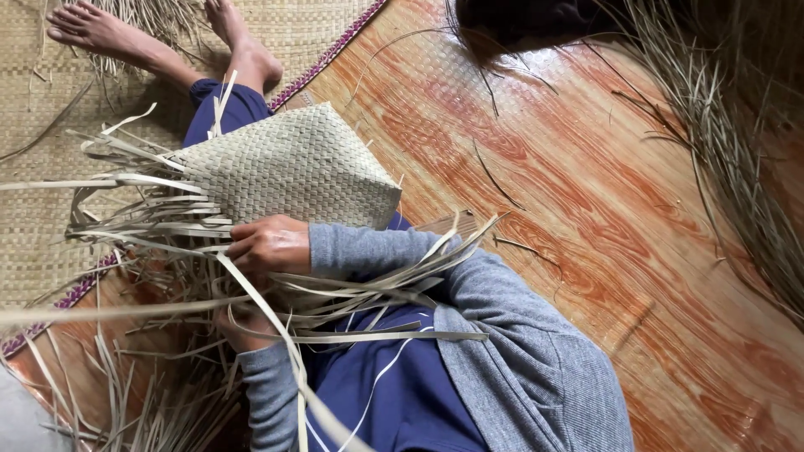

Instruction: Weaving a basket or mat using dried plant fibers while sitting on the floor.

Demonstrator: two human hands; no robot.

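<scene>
Pale straw-coloured woven palm leaf fills the middle of the view: one half-finished woven piece, tightly plaited in a checked pattern, rests on the lap of a seated person in blue trousers and a grey knitted cardigan. Many loose strips, too many to count, fan out from its unfinished edge toward the left and lower part of the picture. Two hands are at work there. One hand, which looks to be the right, reaches across from a grey sleeve, knuckles up, its fingers curled down and pressed together over a bundle of strips at the edge of the weave. The other hand, seemingly the left, lies lower and is mostly hidden under crossing strips; whether its fingers are closed or spread cannot be told. Two bare feet stretch out at the top on one woven floor mat with a purple border. To the right lies glossy orange wood-patterned flooring, with a heap of dry unworked leaves along its far edge.
</scene>
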